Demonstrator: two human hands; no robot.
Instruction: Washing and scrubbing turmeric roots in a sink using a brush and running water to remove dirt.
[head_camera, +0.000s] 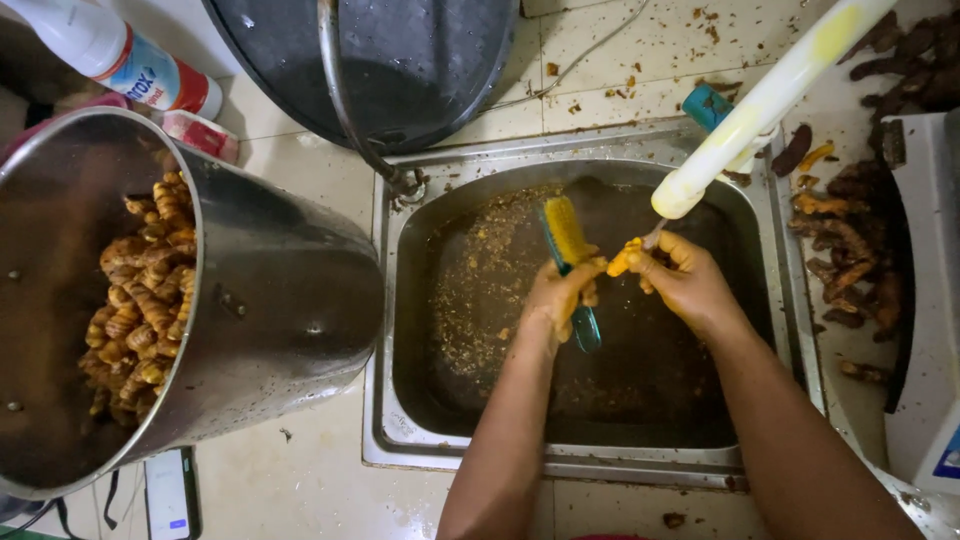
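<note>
Over the steel sink (400, 430) my left hand (555, 300) grips a teal-handled scrubbing brush (567, 240) with yellow bristles, bristles pointing up and toward the right. My right hand (685, 280) pinches a small orange turmeric root (624, 258) right beside the bristles. A thin stream of water falls from the white tap spout (760, 105) onto the root. The sink's bottom holds dark water with brown peel scraps.
A large steel pot (260, 300) full of turmeric roots stands left of the sink. A dark pan (400, 60) leans at the back. Dirty roots (840, 250) lie on the right counter beside a white appliance (930, 300). A phone (170, 495) and a bottle (110, 50) sit at left.
</note>
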